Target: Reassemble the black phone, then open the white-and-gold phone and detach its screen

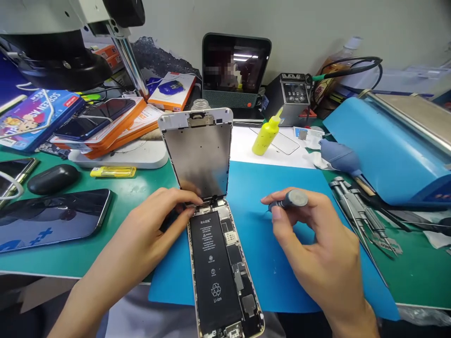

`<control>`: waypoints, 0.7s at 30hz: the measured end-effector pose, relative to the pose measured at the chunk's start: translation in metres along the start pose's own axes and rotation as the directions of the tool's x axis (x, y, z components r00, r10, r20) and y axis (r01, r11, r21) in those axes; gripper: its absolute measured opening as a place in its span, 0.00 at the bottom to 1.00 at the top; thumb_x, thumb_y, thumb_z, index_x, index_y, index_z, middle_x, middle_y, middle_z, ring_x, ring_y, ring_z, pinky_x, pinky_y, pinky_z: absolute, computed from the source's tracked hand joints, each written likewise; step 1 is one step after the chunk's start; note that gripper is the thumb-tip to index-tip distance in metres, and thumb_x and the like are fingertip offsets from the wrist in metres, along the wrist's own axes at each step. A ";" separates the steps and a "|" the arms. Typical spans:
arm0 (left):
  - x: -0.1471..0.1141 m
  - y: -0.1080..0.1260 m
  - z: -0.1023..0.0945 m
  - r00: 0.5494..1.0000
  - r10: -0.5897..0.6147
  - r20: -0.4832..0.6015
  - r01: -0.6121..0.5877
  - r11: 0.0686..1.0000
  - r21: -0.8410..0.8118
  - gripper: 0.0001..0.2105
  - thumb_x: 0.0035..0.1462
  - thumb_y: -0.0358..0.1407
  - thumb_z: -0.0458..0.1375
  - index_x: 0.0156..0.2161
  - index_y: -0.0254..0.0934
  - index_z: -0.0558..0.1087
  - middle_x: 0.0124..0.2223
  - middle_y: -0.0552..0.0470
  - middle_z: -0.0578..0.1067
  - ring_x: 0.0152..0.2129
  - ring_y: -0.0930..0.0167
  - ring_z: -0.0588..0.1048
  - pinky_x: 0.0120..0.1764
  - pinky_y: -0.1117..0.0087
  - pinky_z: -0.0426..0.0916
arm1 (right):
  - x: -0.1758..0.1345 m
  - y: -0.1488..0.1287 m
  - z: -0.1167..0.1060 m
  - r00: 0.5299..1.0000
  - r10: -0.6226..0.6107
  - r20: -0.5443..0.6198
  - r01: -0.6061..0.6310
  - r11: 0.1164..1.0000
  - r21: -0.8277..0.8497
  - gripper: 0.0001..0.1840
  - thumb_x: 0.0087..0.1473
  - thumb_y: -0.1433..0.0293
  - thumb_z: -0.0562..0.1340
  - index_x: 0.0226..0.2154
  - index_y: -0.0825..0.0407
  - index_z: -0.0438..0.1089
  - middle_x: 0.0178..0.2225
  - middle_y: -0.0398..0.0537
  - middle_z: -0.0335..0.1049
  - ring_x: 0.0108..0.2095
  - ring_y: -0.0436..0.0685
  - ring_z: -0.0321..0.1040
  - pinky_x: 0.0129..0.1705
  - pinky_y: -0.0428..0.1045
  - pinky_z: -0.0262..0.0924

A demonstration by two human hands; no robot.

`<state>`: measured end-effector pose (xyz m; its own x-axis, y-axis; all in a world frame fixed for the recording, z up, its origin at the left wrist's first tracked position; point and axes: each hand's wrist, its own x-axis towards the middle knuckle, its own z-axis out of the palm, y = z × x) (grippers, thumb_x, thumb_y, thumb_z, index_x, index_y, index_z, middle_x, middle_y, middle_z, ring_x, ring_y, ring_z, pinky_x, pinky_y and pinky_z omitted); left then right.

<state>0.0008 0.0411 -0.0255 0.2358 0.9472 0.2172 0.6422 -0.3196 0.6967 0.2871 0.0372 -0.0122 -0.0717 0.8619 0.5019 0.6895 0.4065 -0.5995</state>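
Observation:
An opened smartphone (pixel 217 263) lies over the near edge of the blue mat, its black battery (pixel 216 277) and circuit boards exposed. The screen assembly (pixel 202 155) stands up from its far end, metal back facing me. At that joint, my left hand (pixel 155 225) pinches the phone's left edge with thumb and index finger; the tips of its other fingers are hidden. My right hand (pixel 317 244) grips a small precision screwdriver (pixel 292 199) with a grey handle, above the mat to the right of the phone. The screwdriver's tip is hard to make out and apart from the phone.
Several screwdrivers and tweezers (pixel 366 216) lie at the right, beside a blue air blower (pixel 340 157). Behind are a yellow-green bottle (pixel 267 136) and a dark-screened device (pixel 236 65). At left are a dark phone (pixel 52 220), a mouse (pixel 53 179) and an overhanging microscope (pixel 63 61).

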 end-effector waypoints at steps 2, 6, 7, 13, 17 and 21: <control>0.000 -0.001 0.001 1.000 -0.002 0.006 0.002 1.000 -0.006 0.09 0.79 0.47 0.58 0.56 0.54 0.77 0.59 0.55 0.83 0.53 0.62 0.83 0.47 0.67 0.80 | 0.000 0.000 -0.001 0.999 -0.029 0.017 0.030 0.999 -0.039 0.05 0.75 0.68 0.63 0.52 0.44 0.72 0.46 0.44 0.83 0.40 0.54 0.83 0.36 0.47 0.74; 0.000 -0.005 0.002 1.000 0.019 0.002 -0.019 1.000 0.004 0.08 0.79 0.47 0.58 0.57 0.55 0.76 0.56 0.56 0.83 0.50 0.64 0.84 0.46 0.68 0.79 | -0.001 -0.001 -0.004 0.996 -0.075 0.038 0.078 0.994 -0.074 0.06 0.76 0.68 0.62 0.53 0.44 0.71 0.45 0.44 0.84 0.36 0.53 0.82 0.36 0.48 0.74; 0.000 -0.005 0.003 1.000 0.025 0.002 -0.025 1.000 0.005 0.08 0.79 0.46 0.58 0.57 0.55 0.76 0.55 0.56 0.83 0.49 0.65 0.84 0.47 0.68 0.78 | -0.002 -0.001 -0.004 0.996 -0.081 0.041 0.084 0.994 -0.077 0.06 0.76 0.68 0.62 0.53 0.44 0.71 0.45 0.44 0.84 0.36 0.53 0.82 0.36 0.48 0.74; 0.001 -0.006 0.004 0.999 0.042 0.030 -0.042 0.999 0.006 0.08 0.79 0.42 0.58 0.58 0.54 0.73 0.56 0.56 0.82 0.50 0.65 0.82 0.50 0.66 0.77 | -0.001 -0.001 -0.004 0.994 -0.097 0.043 0.100 0.991 -0.086 0.06 0.75 0.69 0.61 0.51 0.44 0.71 0.45 0.43 0.84 0.35 0.52 0.82 0.35 0.48 0.74; 0.002 -0.005 0.004 0.998 0.051 0.047 -0.052 0.999 0.013 0.10 0.77 0.39 0.61 0.59 0.55 0.71 0.58 0.59 0.81 0.53 0.67 0.82 0.51 0.67 0.76 | 0.001 0.000 -0.003 0.996 -0.079 0.031 0.082 0.992 -0.096 0.06 0.76 0.68 0.61 0.52 0.43 0.71 0.45 0.42 0.84 0.38 0.52 0.84 0.36 0.45 0.76; 0.002 -0.005 0.005 0.997 0.056 0.061 -0.057 0.998 0.017 0.11 0.77 0.40 0.61 0.59 0.55 0.70 0.57 0.60 0.80 0.53 0.66 0.81 0.52 0.65 0.75 | 0.002 -0.002 0.000 0.998 -0.064 0.012 0.065 0.992 -0.112 0.11 0.76 0.67 0.60 0.57 0.43 0.71 0.45 0.43 0.84 0.39 0.53 0.84 0.32 0.44 0.75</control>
<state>0.0020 0.0447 -0.0315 0.3152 0.9246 0.2140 0.6401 -0.3736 0.6713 0.2854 0.0380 -0.0101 -0.1244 0.8374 0.5322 0.7594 0.4256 -0.4922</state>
